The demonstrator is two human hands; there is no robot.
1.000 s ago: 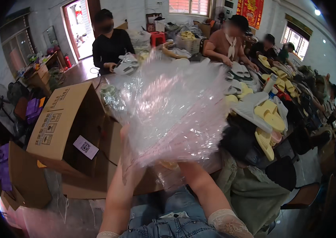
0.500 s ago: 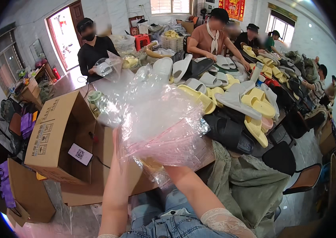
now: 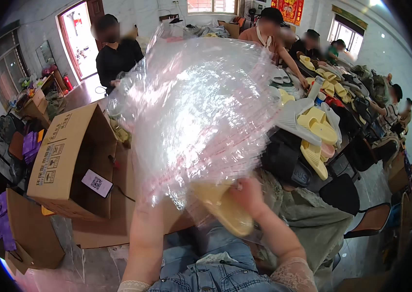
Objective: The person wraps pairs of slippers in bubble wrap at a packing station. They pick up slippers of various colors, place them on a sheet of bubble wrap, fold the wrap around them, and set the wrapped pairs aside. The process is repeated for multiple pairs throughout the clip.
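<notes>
A thick stack of clear plastic bags point(image 3: 201, 107) with pink edge strips fills the middle of the view, fanned out at its lower right. My left hand is hidden behind the lower left part of the stack; only the forearm point(image 3: 146, 233) shows, so its fingers cannot be seen. Below the stack, my right hand point(image 3: 249, 197) grips the side of a yellow slipper point(image 3: 228, 211), slightly blurred. The slipper's far end disappears under the bags. Clear film seems to lie along it, but whether it is inside a bag I cannot tell.
An open cardboard box point(image 3: 65, 170) with a phone-like card point(image 3: 97, 183) stands left on the table. Grey, yellow and black slippers point(image 3: 308, 126) are heaped at right. A green-grey sack point(image 3: 303, 219) hangs off the near edge. Several people work across the table.
The bag stack has risen and spread, now covering more of the table and slippers. My right hand has come out from under it to the right, with the yellow slipper showing much more.
</notes>
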